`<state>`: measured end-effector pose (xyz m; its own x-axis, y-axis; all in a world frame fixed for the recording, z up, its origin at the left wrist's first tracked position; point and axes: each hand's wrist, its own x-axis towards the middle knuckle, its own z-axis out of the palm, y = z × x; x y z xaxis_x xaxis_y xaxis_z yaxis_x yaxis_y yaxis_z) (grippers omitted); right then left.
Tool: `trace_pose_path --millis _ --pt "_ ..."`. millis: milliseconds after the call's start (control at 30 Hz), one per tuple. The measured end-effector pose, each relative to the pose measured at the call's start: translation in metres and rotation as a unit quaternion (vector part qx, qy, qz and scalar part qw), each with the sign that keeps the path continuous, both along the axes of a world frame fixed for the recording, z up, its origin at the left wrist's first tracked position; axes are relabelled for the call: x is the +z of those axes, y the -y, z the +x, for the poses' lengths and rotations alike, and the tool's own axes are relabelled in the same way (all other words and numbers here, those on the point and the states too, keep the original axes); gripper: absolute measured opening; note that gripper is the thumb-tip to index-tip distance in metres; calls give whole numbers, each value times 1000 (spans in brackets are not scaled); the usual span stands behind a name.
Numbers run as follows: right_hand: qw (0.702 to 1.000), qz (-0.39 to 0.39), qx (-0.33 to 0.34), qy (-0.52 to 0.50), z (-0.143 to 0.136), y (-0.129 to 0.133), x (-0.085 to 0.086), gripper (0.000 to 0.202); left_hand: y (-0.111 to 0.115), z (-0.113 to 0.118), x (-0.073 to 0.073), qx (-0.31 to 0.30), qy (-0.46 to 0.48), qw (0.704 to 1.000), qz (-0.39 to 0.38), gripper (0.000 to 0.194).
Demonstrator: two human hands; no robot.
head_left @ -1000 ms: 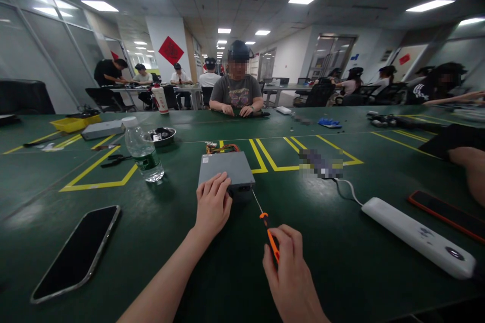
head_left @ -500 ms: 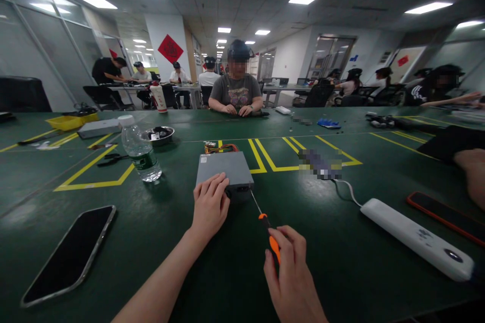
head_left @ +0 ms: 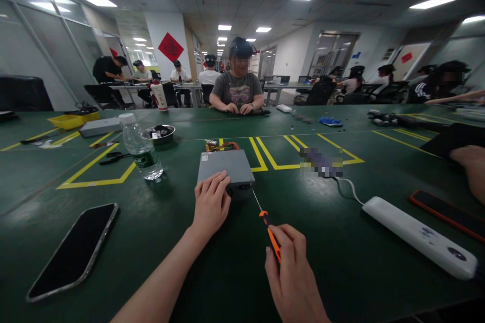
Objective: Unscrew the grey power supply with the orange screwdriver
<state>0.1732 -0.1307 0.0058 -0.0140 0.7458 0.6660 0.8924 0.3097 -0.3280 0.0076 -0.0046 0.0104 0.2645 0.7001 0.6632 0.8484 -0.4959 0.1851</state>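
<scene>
The left hand (head_left: pixel 211 199) is resting, mostly open, on the grey metal box (head_left: pixel 225 164), which is sitting well inside the edges of the worktop (head_left: pixel 227 277); the right hand (head_left: pixel 290 262), loosely curled, is holding a screwdriver (head_left: pixel 269 232), its tip reaching the box's near right corner; work there is seemingly under way, the box looking closed; open room is stretching right towards the white device (head_left: pixel 419 236).

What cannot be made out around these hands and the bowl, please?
Tip of the screwdriver: head view, too small to tell what it meets.
Near left corner of the grey box: head view, hidden by the left hand.
Handle end: head view, hidden by the right hand.
Contents of the metal bowl: head view, too small.
</scene>
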Motion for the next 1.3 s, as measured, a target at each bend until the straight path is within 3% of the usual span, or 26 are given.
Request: trace_pose_path --millis 133,300,567,767,1067,1300 --pt "997 66 -1 46 6 -3 4 25 0 1 0 -1 0 1000 -2 31" --pt "998 14 -51 19 16 -6 8 33 -1 0 1 -2 0 1000 0 31" --pt "988 17 44 150 2 2 -6 40 -1 0 -1 -2 -2 1000 10 32" --pt "997 43 1 57 10 -3 -3 29 -1 0 -1 -4 -5 1000 20 32" --pt "996 53 4 76 6 -3 -3 30 -1 0 0 -7 2 1000 15 33" --pt "997 13 -10 70 8 -3 -2 34 0 0 0 -7 5 1000 12 32"
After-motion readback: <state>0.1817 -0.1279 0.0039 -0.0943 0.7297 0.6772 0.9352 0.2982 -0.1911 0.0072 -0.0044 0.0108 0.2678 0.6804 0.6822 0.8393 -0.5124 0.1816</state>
